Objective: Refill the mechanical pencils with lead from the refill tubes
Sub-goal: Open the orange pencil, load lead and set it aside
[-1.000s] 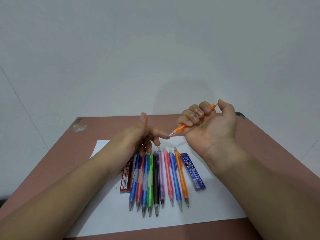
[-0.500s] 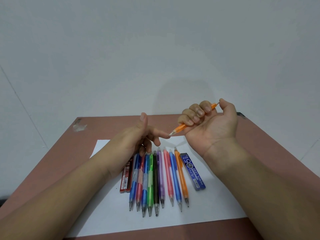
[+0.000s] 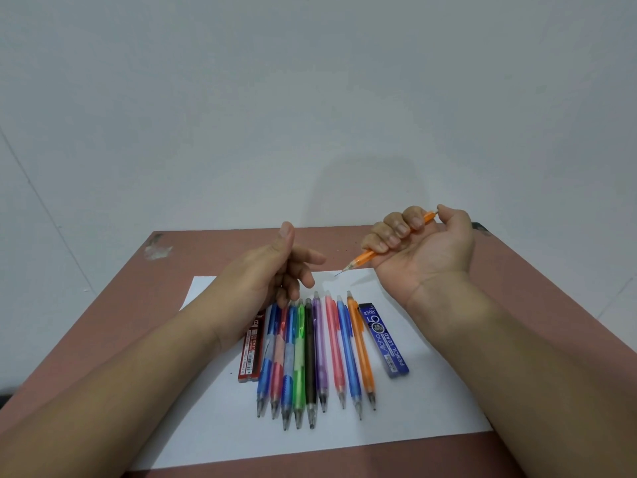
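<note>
My right hand [image 3: 424, 246] grips an orange mechanical pencil [image 3: 365, 258] in its fist above the table, thumb on the top end, and a short lead sticks out of the tip toward the left. My left hand [image 3: 275, 267] hovers a little left of that tip, thumb up and fingers loosely curled, holding nothing I can see. Several coloured mechanical pencils [image 3: 310, 357] lie side by side on a white paper sheet [image 3: 413, 419], tips toward me. A red lead refill tube [image 3: 251, 350] lies left of the row, partly under my left wrist. A blue one [image 3: 382, 339] lies right of it.
The paper sheet rests on a reddish-brown table [image 3: 86, 339] that stands against a plain white wall [image 3: 310, 98]. A scuffed patch [image 3: 157, 248] marks the table's far left corner.
My left index finger touched the pencil tip before; the hands have since drawn apart, the right one moving right, and a short lead now shows at the tip.
</note>
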The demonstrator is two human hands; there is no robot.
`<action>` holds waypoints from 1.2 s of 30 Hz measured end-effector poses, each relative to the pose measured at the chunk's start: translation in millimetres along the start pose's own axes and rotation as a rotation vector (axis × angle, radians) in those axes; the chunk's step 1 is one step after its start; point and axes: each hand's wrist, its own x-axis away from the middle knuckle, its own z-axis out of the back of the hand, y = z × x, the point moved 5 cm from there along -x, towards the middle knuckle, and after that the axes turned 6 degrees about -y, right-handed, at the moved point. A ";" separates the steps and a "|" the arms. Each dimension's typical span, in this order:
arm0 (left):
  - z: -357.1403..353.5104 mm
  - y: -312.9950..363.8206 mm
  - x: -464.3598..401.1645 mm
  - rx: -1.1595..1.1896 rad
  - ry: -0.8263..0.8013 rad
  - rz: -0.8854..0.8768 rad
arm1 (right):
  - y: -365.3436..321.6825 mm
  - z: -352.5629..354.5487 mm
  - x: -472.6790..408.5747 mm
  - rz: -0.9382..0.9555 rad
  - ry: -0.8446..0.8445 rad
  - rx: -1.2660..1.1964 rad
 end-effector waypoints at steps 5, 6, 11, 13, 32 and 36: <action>1.3 -1.7 -0.5 -0.020 0.012 0.024 | -0.5 7.8 -5.7 0.018 0.037 0.043; 1.3 -1.6 -0.7 -0.033 0.018 0.025 | -0.3 8.7 -6.5 0.020 0.042 0.048; 2.0 0.5 2.6 -0.078 0.052 0.043 | 2.0 10.0 -7.3 0.017 0.050 0.065; 2.3 0.5 3.7 -0.139 0.062 0.059 | 3.1 8.9 -6.4 0.013 0.046 0.061; -0.9 -0.1 2.5 -0.266 0.084 0.036 | 12.4 -10.7 8.5 -0.048 -0.048 -0.030; -2.3 0.3 2.1 -0.270 0.098 0.031 | 14.8 -12.3 10.4 -0.051 -0.046 -0.038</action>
